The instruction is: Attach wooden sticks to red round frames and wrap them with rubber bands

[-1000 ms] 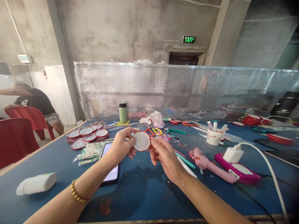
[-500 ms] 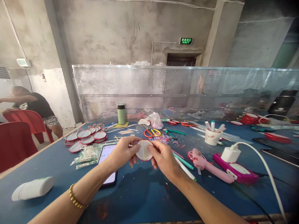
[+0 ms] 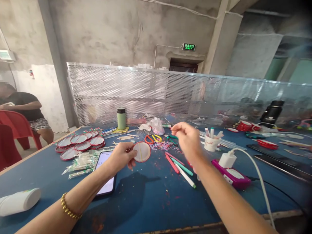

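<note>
My left hand (image 3: 121, 156) grips a small round disc (image 3: 141, 151) with a red rim, a white face and a thin stick across it, held just above the blue table (image 3: 151, 198). My right hand (image 3: 187, 136) is raised further right, above a heap of small coloured rubber bands (image 3: 168, 147). Its fingers are curled loosely and pinched together; whether anything is in them I cannot make out. A phone (image 3: 105, 172) lies under my left wrist.
Several finished red-rimmed discs (image 3: 78, 143) lie at the left with packets of sticks (image 3: 80, 162). Pens (image 3: 181, 167), scissors (image 3: 152, 139), a green bottle (image 3: 121, 119), a cup of markers (image 3: 211, 142), a charger with cable (image 3: 229, 159) and a white tube (image 3: 18, 201) also lie there. A person (image 3: 21, 110) sits far left. A perforated metal screen (image 3: 170, 94) backs the table.
My right hand has let go of the disc and risen up and to the right. The left hand keeps the disc, now alone. The view has shifted a little to the right.
</note>
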Demonstrator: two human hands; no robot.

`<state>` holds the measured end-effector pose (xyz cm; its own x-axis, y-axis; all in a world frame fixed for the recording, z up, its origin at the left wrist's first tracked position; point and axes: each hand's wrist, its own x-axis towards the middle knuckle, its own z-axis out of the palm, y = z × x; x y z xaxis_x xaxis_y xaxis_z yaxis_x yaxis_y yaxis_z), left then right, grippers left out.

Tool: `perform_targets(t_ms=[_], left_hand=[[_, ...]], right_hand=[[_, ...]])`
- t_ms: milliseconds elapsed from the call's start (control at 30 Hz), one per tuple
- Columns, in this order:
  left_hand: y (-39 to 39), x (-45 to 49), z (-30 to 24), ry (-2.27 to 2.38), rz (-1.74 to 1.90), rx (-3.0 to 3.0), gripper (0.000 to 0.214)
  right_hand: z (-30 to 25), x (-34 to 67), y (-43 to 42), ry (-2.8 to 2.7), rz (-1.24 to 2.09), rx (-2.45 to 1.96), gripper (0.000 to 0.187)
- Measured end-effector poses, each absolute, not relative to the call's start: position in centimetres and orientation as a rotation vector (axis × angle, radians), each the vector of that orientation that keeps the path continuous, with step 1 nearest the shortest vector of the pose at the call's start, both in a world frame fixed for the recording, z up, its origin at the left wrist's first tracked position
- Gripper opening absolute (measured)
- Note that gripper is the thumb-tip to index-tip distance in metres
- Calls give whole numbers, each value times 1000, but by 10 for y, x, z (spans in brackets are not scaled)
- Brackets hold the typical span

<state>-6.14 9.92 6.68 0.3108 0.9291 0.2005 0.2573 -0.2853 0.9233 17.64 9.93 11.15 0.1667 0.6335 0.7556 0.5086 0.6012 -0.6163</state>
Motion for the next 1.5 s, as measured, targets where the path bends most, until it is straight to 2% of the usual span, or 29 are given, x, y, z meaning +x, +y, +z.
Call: perform_targets(t_ms=[167,300,500,867,1067,1267,1500], left_hand=[[95,-56,61,1067,986,1733,8],[93,-50,52,1081,927,1727,8],[94,-49,49,1088,921,1737,7],[95,-49,48,1116,911,1771,8],[95,-50,50,1149,894,1810,12],[93,-50,53,1132,902,1817,13],[91,-49,53,1147,879,1823,12]], right_hand=[[152,201,138,-1932,-187,-1536,26],[136,201,169,-2232,-279,-1807,18],[112,207,188,-2331,-283,-2029,22],[92,180,184,-2499,-207,-1910,25],[81,174,190,-2540,-197,-1925,16],[78,180,199,-2448,-251,-1989,21],[92,197,209,-2410,-36,-1917,10]])
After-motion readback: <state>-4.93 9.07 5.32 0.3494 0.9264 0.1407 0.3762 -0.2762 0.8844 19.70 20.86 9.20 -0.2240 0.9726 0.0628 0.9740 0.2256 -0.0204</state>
